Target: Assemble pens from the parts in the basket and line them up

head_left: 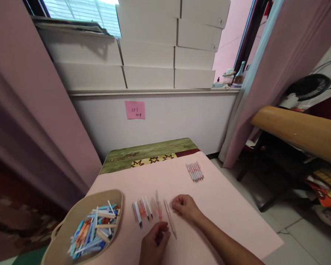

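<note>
Curling left hand: its fingers were bent with the thumb close by, just below the blurred pen; I could not tell whether they touched it
Right hand: its fingers were drawn in narrow, beside the upper part of the loose pen; whether the tips met or pinched anything, I could not tell
Loose pen: it lay slanted on the pink cloth, between the hands, tip toward the person
Pens on the left: they lay side by side (some blurred) between the basket and the blurred pen
Pens on the right: they formed a neat row, farther from the person
Basket: it held a jumble of blue, white and orange pens
Wall: a pink note hung below the white boxes
</note>
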Demonstrator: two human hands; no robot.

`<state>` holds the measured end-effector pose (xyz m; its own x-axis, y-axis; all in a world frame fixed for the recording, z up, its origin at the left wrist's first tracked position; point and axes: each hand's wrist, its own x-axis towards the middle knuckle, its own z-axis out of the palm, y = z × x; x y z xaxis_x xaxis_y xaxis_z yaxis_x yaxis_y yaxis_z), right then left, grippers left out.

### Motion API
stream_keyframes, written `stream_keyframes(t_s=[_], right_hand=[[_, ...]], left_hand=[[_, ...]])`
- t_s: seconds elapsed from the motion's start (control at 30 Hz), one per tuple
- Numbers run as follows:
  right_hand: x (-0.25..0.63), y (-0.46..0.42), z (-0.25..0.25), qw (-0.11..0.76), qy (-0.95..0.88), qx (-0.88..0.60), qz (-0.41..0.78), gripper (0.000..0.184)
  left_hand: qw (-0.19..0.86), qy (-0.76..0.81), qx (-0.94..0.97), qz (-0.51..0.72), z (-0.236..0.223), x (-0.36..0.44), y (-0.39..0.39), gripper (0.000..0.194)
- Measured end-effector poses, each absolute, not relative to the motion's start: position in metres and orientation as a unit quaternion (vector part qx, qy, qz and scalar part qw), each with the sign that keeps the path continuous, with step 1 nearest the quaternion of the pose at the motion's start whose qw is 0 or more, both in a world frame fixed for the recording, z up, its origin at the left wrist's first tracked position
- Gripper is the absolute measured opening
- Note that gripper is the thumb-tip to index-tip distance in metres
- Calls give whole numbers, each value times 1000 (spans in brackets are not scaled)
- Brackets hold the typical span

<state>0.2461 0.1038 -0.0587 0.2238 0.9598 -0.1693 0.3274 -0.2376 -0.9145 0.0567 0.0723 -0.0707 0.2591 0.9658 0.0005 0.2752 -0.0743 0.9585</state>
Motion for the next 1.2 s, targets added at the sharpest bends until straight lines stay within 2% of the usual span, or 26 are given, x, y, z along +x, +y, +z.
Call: stream_keyframes(t_s=[0.17, 0.27, 0.43, 0.53, 0.67, 0.73, 0.8, 0.97, 1.2], right_hand=[[264, 93, -63, 373, -484, -726, 316, 26], [254, 72, -64, 331, -520, -730, 295, 26], [216, 50, -63, 193, -596, -742, 237, 22], [203, 49, -65, 153, -598, -759, 207, 16], [218, 60, -65, 175, -588, -759, 219, 11], [239, 72, -60, 186, -567, -781, 186, 13], [265, 91, -52, 160, -532, -821, 133, 17], [319, 144, -37, 133, -491, -857, 87, 24], [333, 164, -46, 129, -474, -868, 69, 24]], left_hand=[[365, 515, 678, 377, -82, 38, 66, 22], [327, 541, 668, 393, -89, 22, 61, 23], [333, 540, 668, 390, -93, 15, 61, 24], [349, 539, 654, 400, -93, 15, 64, 25], [368, 546, 630, 411, -93, 14, 64, 27], [375, 544, 626, 415, -93, 15, 64, 27], [377, 539, 627, 418, -92, 16, 64, 27], [366, 532, 635, 424, -90, 19, 65, 25], [358, 531, 646, 416, -91, 19, 63, 24]])
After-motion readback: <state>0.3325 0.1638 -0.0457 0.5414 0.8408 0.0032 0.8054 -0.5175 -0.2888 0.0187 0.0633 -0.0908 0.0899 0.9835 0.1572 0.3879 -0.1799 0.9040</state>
